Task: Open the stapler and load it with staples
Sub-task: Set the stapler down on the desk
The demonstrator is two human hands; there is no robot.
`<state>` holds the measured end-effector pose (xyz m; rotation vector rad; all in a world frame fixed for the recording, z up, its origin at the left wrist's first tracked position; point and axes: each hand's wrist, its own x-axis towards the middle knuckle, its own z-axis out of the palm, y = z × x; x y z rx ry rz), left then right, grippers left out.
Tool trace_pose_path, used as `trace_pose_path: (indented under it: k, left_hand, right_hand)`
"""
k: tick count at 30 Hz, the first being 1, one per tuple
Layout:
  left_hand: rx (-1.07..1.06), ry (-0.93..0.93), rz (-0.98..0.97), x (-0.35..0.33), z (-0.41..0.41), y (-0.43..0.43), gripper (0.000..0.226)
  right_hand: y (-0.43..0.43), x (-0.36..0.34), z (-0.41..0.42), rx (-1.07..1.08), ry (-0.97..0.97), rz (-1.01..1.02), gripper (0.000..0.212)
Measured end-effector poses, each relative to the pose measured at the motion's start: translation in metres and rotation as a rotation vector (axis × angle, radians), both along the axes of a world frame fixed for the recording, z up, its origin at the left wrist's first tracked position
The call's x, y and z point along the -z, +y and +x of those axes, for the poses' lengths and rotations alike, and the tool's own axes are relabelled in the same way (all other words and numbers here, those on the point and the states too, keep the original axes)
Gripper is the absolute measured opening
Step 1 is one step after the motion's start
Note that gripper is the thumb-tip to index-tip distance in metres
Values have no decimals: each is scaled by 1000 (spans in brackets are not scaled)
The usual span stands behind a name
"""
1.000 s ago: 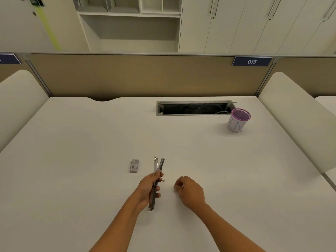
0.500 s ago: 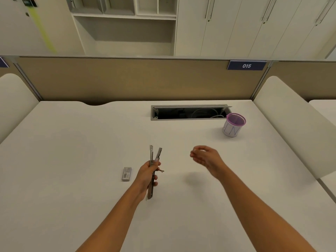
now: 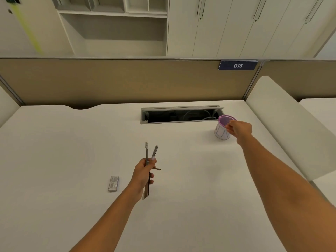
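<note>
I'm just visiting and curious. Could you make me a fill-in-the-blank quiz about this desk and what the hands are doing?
The left hand grips an opened ____.
The right hand is over a small cup with a ____ rim.
A small grey box lies on the desk to the ____ of the left hand.
The blue sign on the divider reads ____.
Missing words: stapler, purple, left, 015.

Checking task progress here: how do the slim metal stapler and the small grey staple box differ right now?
The slim metal stapler is gripped in the left hand; the small grey staple box lies flat on the white desk, untouched. The stapler is long and thin, the box short and rectangular. The stapler is spread open in a V; the box looks closed. Both are greyish.
</note>
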<state>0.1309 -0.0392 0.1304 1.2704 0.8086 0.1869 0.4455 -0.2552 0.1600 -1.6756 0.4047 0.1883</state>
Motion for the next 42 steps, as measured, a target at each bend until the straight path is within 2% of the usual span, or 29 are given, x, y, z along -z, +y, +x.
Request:
trace_pose_path:
  k: [8,10,12,14,17,20,23,27,29,33,36,40,42]
  left_hand:
    - [57,64,109,13,4,-6,34]
    - [56,71,113,17,4,-7,34]
    - [57,74,115,18,4,-8,34]
    - [56,78,111,20,5,-8,33]
    - [54,87,106,22,6,-8,33]
    - [48,94,83,24,6,-9,33]
    - [38,97,54,26,6,-10,32]
    - [-3,95,15,30,6,-11,28]
    - [-31,104,11,34,6,-12,27]
    - [-56,146,-19,42,4,-14,30]
    - [-29,183,-41,49,-1,-13,29]
    - [-17,223,-65,62,-10,-8,27]
    - [-8,246,-71,67,-14,-8,26]
  right_hand:
    - [-11,-6,37,120,27,-189,12]
    - [-13,-5,43,62,16,-124,11]
    - [-14,-6,43,-37,-23,6,26]
    - [-13,-8,42,-105,-41,23,34]
    - [-9,-5,46,-170,-31,-44,34]
    - [-6,3,51,-105,3,-239,31]
    - [-3,6,42,-58,9,-226,36]
    - [9,4,2,-139,-50,-84,33]
    - [22,6,-28,-236,-70,-3,26]
    - [48,23,-99,-457,-49,35,22]
    - [62,46,-160,-583,-64,10,18]
    - [73,73,-243,-724,-143,-142,5]
    - [74,82,-274,-776,-124,-173,9]
